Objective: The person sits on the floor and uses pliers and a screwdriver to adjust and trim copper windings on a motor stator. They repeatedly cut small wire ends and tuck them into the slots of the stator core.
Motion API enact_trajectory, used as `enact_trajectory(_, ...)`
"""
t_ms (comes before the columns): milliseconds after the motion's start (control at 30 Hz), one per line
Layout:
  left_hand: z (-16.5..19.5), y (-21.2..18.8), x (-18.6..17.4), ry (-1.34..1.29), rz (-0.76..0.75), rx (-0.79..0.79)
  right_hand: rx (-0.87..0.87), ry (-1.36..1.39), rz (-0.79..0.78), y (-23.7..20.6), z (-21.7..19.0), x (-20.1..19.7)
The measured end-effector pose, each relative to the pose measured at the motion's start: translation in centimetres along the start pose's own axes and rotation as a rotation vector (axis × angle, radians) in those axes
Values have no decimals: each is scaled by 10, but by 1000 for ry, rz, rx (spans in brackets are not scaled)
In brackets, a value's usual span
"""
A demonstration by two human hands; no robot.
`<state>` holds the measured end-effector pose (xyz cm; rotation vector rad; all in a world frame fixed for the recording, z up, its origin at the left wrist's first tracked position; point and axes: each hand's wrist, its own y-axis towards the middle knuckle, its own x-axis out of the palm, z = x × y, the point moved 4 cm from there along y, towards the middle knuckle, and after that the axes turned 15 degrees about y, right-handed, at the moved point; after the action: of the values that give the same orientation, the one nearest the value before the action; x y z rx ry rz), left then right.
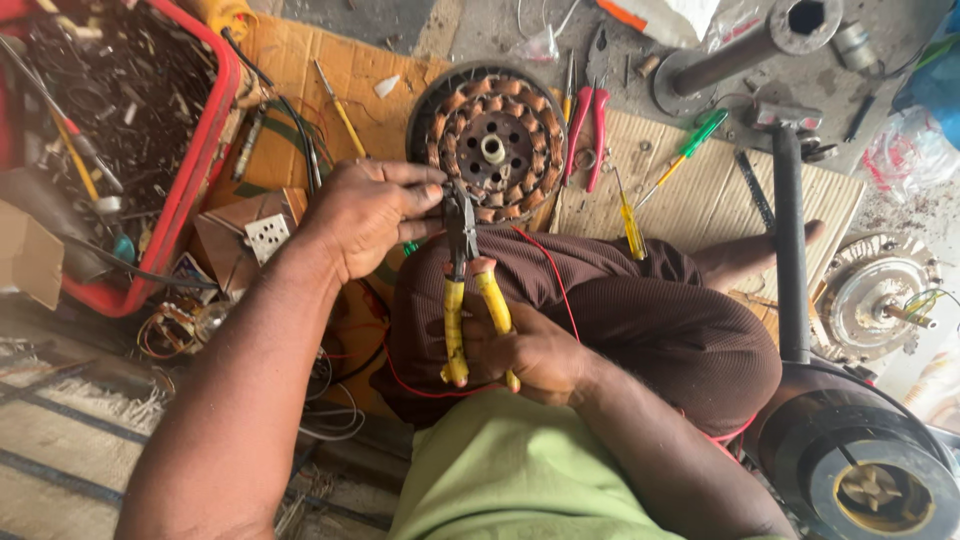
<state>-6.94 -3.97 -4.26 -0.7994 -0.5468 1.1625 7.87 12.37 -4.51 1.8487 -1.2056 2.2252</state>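
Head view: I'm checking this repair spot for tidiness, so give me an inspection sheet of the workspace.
Surface: cardboard sheets laid on concrete floor.
Job's things: yellow-handled pliers; copper-wound fan stator; thin red wire across the lap.
Clutter: red-handled pliers, screwdrivers, red crate full of scrap parts.
Grips: right hand squeezes the pliers' handles; left hand pinches at the pliers' nose.
Cables: loose wires by the left knee.
Surroundings: motor housing, metal pipe stand, plastic bags.
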Motion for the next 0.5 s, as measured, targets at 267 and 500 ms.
enact_trajectory(267, -3, 1, -4, -17, -8, -37, -12, -131, -121, 0, 2, -3)
enact_trajectory(500, -2, -1, -2, -15, -11, -62, -30, 146, 97, 3, 9, 0)
